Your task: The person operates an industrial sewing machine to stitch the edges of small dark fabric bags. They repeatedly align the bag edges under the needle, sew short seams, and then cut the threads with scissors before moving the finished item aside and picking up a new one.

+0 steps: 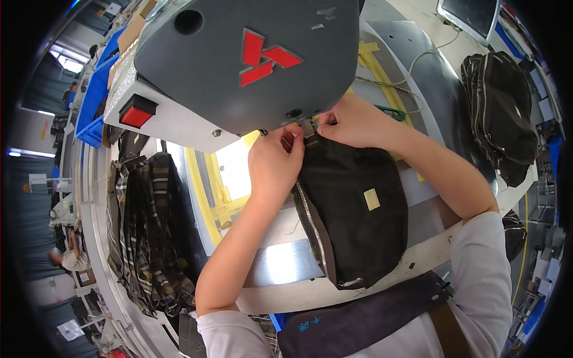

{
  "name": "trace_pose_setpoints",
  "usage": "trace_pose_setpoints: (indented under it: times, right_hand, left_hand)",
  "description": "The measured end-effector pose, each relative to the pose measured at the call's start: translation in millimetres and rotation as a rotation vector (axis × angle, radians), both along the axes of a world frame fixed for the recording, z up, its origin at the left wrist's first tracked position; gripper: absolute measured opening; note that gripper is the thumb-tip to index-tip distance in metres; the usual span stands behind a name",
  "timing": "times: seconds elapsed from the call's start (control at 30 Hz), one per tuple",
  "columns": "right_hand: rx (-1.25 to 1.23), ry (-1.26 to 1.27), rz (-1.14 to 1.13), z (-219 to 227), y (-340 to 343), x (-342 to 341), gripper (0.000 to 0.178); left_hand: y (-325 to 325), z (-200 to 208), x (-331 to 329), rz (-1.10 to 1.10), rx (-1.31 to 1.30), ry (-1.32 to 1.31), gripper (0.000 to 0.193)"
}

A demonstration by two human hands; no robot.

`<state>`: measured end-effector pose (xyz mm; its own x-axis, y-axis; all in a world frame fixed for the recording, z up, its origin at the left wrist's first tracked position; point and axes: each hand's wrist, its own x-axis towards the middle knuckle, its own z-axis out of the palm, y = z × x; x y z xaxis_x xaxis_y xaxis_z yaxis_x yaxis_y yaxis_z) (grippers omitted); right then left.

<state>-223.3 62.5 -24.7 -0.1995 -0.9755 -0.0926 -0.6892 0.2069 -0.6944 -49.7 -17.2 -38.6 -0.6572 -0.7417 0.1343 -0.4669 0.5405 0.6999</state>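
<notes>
A dark fabric bag [352, 209] lies on the metal work plate in front of me, with a silver zipper [313, 227] along its left side and a small cream label on its face. Its far end reaches under the head of a grey sewing machine [209, 65]. My left hand [276, 160] is closed, thumb and fingers pinching the bag's far left corner. Close by on the right, my right hand [353, 124] pinches the same far end, its fingertips bent in. The machine head partly hides the spot between my fingertips, where a small metal piece shows.
Plaid fabric pieces [143, 232] hang in a bunch on the left. More dark zippered bags [501, 113] are stacked at the right. Yellow tape [203, 197] lines the plate, and a red switch [137, 111] sits on the machine's side. Blue bins [92, 131] stand far left.
</notes>
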Motion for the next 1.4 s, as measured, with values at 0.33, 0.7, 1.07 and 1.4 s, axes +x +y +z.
trace_pose_setpoints:
  times: [0.33,0.7,1.07,1.4]
  right_hand:
    - [0.018,-0.133,0.026,-5.2,-0.7,-9.4,0.023]
    - [-0.053,0.027,-0.012,-12.0,-9.0,-6.8,0.02]
    - [-0.039,-0.03,0.007,-15.2,-14.8,-10.0,0.019]
    - [0.002,0.119,-0.003,-5.1,-12.2,-0.2,0.017]
  left_hand:
    - [5.2,0.8,5.0,0.006,0.041,0.094,0.008]
    - [-10.1,-9.5,-3.7,0.004,-0.084,-0.077,0.015]
    - [-12.6,-8.7,-3.6,0.015,-0.02,-0.063,0.02]
    - [-9.3,-8.4,-2.2,0.013,-0.101,-0.077,0.017]
